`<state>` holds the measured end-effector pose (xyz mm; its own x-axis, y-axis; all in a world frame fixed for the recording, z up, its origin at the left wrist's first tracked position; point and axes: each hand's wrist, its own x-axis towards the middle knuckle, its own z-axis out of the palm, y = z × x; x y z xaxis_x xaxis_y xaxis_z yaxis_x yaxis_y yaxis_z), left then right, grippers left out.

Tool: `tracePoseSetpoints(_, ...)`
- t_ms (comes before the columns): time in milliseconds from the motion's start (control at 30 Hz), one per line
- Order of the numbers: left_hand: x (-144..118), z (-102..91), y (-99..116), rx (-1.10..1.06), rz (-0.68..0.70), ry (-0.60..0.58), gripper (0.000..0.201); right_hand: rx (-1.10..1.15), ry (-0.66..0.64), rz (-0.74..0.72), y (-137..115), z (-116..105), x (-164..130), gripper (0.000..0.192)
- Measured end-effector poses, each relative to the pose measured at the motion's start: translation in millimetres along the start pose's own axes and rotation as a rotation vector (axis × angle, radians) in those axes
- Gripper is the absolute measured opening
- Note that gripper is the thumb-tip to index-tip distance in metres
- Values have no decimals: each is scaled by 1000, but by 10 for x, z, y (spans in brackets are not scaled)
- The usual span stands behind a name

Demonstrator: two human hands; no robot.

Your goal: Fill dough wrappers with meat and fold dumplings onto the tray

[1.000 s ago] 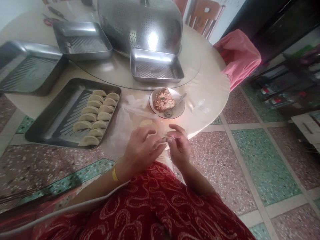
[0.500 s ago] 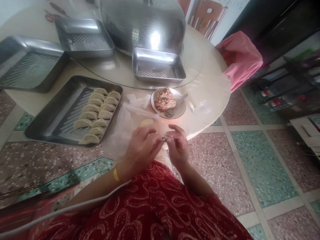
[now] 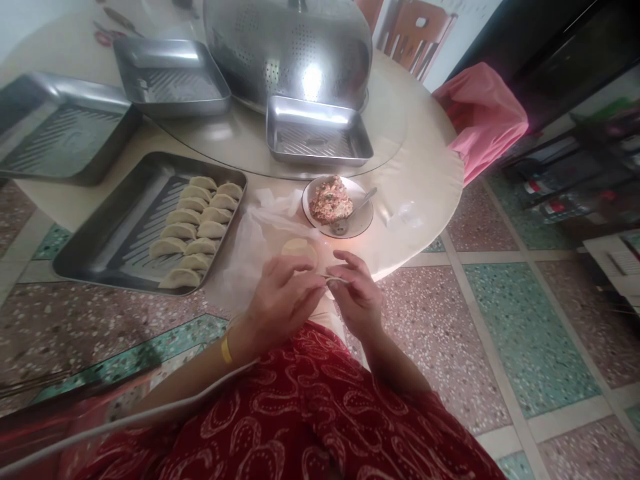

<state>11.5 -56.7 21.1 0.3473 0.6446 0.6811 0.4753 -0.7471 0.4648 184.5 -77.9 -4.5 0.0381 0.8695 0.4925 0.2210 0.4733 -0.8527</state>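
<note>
Between the fingertips of both hands is a dumpling (image 3: 334,279), mostly hidden, with only a thin pale edge showing. My left hand (image 3: 287,293) pinches it from the left, and my right hand (image 3: 357,293) pinches the other end, index finger raised. Just beyond my left fingers lie round dough wrappers (image 3: 300,248), partly covered by the hand. A plate (image 3: 369,217) of minced filling (image 3: 331,200) stands farther back, with a metal spoon (image 3: 361,203) resting in it. To the left, a deep metal tray (image 3: 110,240) holds several folded dumplings (image 3: 193,230) in two rows.
A crumpled clear plastic bag (image 3: 237,257) lies between the tray and the wrappers. Metal trays (image 3: 320,143) stand at the back, beside a large perforated steel dome (image 3: 290,53). Red-handled scissors (image 3: 105,35) lie far left. A pink cloth (image 3: 487,117) hangs past the table's right edge.
My fingers have shifted slightly along the dumpling, and more of its pale edge shows between them. The trays, plate and wrappers stay in place.
</note>
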Motion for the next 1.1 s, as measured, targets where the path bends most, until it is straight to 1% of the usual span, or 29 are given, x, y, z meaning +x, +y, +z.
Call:
tracePoseSetpoints(67,18,-27,-19,-72,-83,-10,13,11,15,2,1,-1,-5,33)
tracePoseSetpoints(133,45,-52,-43,-125,-163,-46,11,13,30,5,-2,-1,-8,30)
tracePoseSetpoints(233,71,-62,-82,-186,-206,-113,6,-10,36,15,-7,3,-6,25)
tracePoseSetpoints(367,63,-44,-107,-202,-204,-111,1,-22,23,36,1,6,-4,23)
tracePoseSetpoints(500,67,-37,-93,-217,-186,-90,3,-26,-19,33,-2,16,-1,23)
tracePoseSetpoints(767,68,-26,-90,-205,-203,-89,3,-58,-119,-29,-66,25,44,20)
tracePoseSetpoints(867,53,-26,-101,-238,-205,-94,2,-68,-126,-17,-74,26,40,16)
tracePoseSetpoints(1000,53,-55,-98,-281,-208,-132,5,-75,-112,11,-95,38,37,11)
tracePoseSetpoints(1100,68,-88,-83,-308,-190,-156,7,-74,-117,30,-106,36,42,11)
